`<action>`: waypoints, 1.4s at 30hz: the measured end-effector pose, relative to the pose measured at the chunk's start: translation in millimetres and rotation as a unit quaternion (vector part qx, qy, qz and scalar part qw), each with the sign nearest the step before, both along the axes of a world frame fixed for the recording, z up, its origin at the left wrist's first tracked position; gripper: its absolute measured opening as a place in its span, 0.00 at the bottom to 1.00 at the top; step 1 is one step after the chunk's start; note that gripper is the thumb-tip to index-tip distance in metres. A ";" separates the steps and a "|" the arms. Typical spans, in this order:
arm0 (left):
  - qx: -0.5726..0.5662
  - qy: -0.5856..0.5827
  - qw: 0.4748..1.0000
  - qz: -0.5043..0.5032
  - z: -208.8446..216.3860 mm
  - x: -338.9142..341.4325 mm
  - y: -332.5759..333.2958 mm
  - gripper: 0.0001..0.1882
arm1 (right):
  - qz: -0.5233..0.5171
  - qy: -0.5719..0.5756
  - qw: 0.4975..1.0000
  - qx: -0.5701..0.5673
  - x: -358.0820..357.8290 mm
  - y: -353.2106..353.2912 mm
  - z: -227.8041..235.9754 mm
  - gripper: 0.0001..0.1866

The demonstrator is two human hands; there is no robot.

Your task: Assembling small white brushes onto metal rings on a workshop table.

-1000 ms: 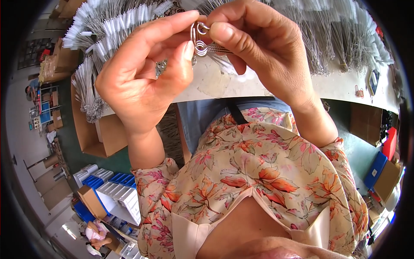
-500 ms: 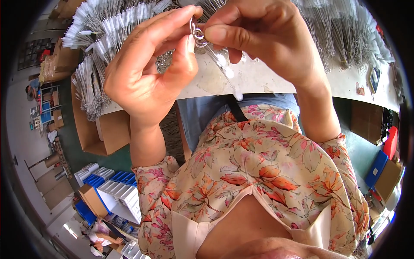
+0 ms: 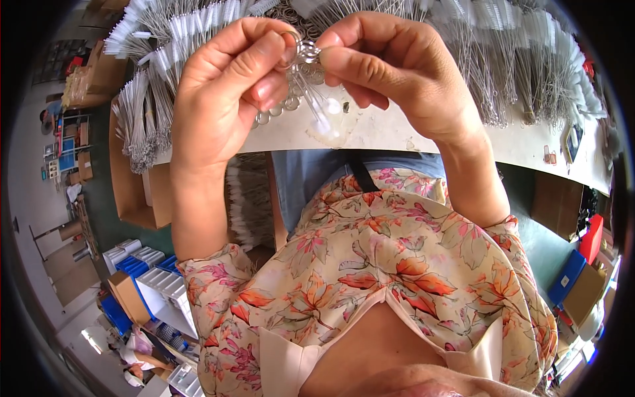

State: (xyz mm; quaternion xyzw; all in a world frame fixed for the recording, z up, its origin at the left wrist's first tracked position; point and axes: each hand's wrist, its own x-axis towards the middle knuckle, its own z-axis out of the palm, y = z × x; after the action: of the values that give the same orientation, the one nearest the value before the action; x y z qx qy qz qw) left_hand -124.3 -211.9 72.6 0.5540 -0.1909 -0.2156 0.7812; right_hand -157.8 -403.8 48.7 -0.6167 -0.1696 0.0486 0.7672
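Above the table's near edge, my left hand (image 3: 228,86) pinches a metal split ring (image 3: 292,49) between thumb and fingers. My right hand (image 3: 397,69) is closed, with thumb and forefinger gripping the looped wire ends (image 3: 308,51) of a few thin brushes right beside the ring. The wire stems hang down between my hands, with white tips (image 3: 321,124) below; these are blurred. Whether every loop is threaded on the ring cannot be made out. Behind my left fingers, several loose metal rings (image 3: 292,102) lie on the table.
Bundles of white wire brushes (image 3: 149,99) are piled at the left of the white table (image 3: 397,135), with more brushes (image 3: 509,66) at the right. A cardboard box (image 3: 142,198) stands below left. Blue and white bins (image 3: 162,291) and another person (image 3: 139,347) are farther off.
My left hand has shifted its pinch on the ring, and its fingers have curled in. My right hand has lowered slightly, and the hanging brushes have swung left.
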 end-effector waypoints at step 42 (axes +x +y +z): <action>0.211 -0.037 0.819 0.532 -37.2 -130.7 254.2 0.13 | 0.126 -0.036 0.955 -0.265 6.1 138.3 -102.9 0.05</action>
State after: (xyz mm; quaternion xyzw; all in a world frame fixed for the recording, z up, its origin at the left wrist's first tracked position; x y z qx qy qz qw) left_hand -255.0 42.4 35.4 0.7284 0.1553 0.2190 0.6304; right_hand -151.7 -265.5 -54.1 -0.7727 -0.2545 0.1659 0.5574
